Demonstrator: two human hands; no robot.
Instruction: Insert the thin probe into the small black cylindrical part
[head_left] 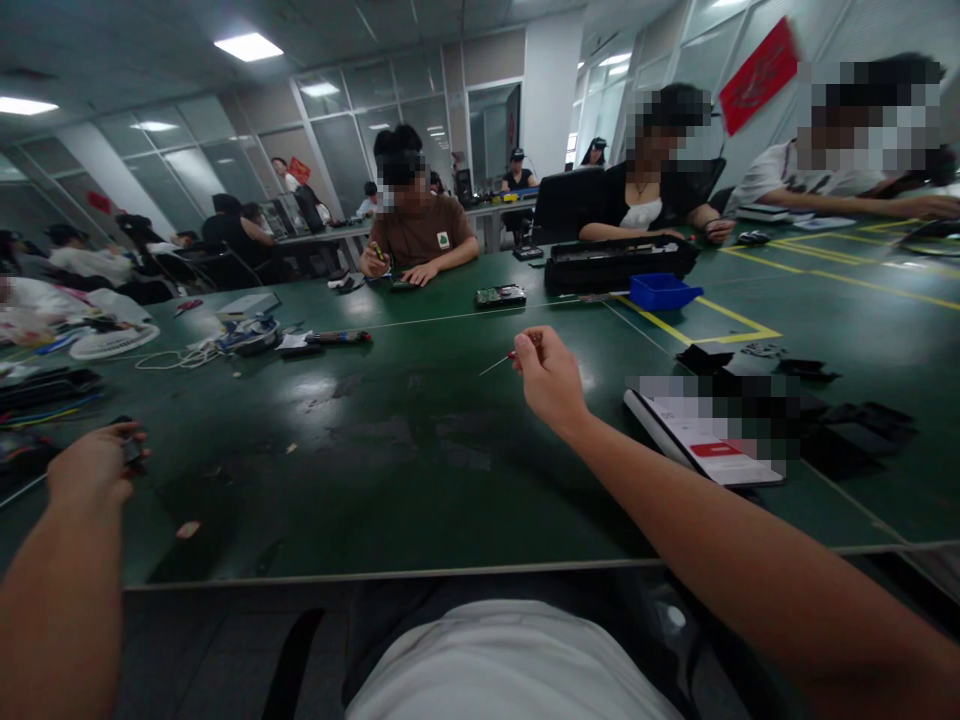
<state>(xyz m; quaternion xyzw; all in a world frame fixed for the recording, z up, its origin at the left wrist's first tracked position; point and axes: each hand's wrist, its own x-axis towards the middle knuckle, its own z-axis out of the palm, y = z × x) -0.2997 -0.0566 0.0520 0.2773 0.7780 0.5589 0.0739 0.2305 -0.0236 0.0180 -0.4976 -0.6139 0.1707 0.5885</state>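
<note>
Over the middle of the green table, my right hand is closed around a thin screwdriver. A bit of its red handle shows at my fingers, and the slim metal shaft points left, clear of anything else. Far to the left, my left hand is closed on a small dark object; its kind is hard to make out, as the fingers and blur hide most of it. Dark parts and coloured wires lie just beyond that hand.
Ahead lie a hard drive, a long black housing and a blue bin. A white booklet-like item and black pieces lie right. Back left are white cables. Several people sit around the table.
</note>
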